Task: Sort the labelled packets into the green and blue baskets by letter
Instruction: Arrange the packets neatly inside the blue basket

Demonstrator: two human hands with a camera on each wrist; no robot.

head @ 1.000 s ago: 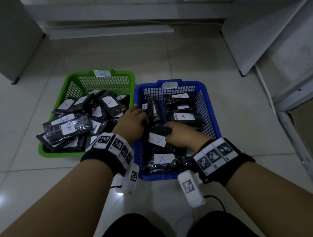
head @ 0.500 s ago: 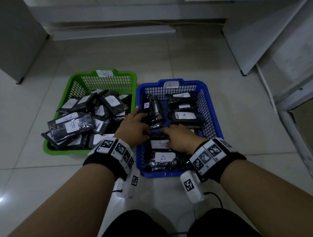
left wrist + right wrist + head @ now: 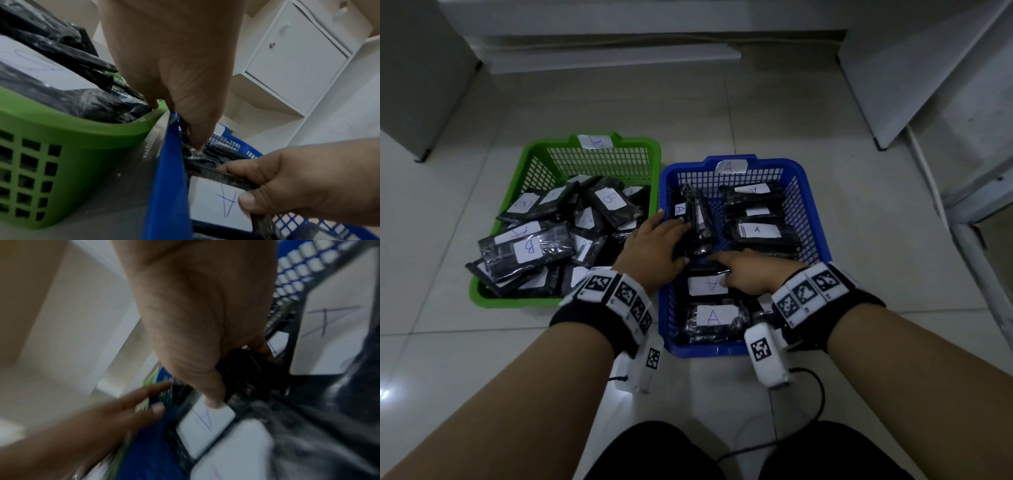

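A green basket (image 3: 517, 301) marked B is heaped with black packets (image 3: 527, 250) labelled B. Beside it on the right, a blue basket (image 3: 709, 349) marked A holds black packets labelled A. My left hand (image 3: 671, 236) reaches over the blue basket's left rim (image 3: 170, 162), and its straight fingers rest on upright packets (image 3: 697, 219). My right hand (image 3: 743, 274) is inside the blue basket and grips a packet labelled A (image 3: 705, 285). Its thumb lies on the white label (image 3: 218, 199) and its fingers curl over the far edge (image 3: 242, 366).
The baskets stand side by side on a pale tiled floor. A grey cabinet (image 3: 421, 68) is at the back left. A white panel (image 3: 928, 68) leans at the right above a metal frame (image 3: 979, 222). A black cable (image 3: 818, 394) trails near my knees.
The A packet in my right hand went from tilted to lying flat in the blue basket. My left hand slid a little further onto the upright packets.
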